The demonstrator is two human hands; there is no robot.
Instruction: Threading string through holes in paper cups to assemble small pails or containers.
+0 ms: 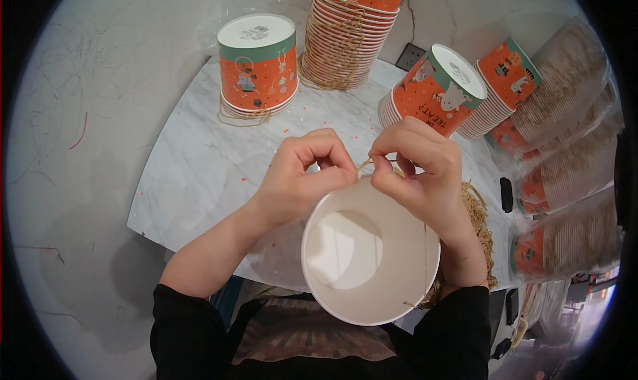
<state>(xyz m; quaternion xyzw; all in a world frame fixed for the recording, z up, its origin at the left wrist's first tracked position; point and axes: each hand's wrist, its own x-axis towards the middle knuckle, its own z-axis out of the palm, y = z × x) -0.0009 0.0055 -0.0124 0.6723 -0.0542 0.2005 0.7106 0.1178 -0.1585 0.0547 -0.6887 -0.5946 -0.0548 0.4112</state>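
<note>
1. Head view: the white-lined bucket is between the forearms by the table's near edge, mouth up.
2. The left hand pinches twine at the bucket's far rim; the right hand pinches it just to the right. Fingers partly hide the twine, so its fastening is unclear.
3. Doing this well likely means light, even tension, without creasing the rim.
4. The right-hand orange bucket stack bears dark lettering; its base has print too small to read.

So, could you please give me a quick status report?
Left fingers, right fingers pinching twine. Paper bucket mouth-up beneath. Twine bundle under right forearm, possibly in the way.
</note>
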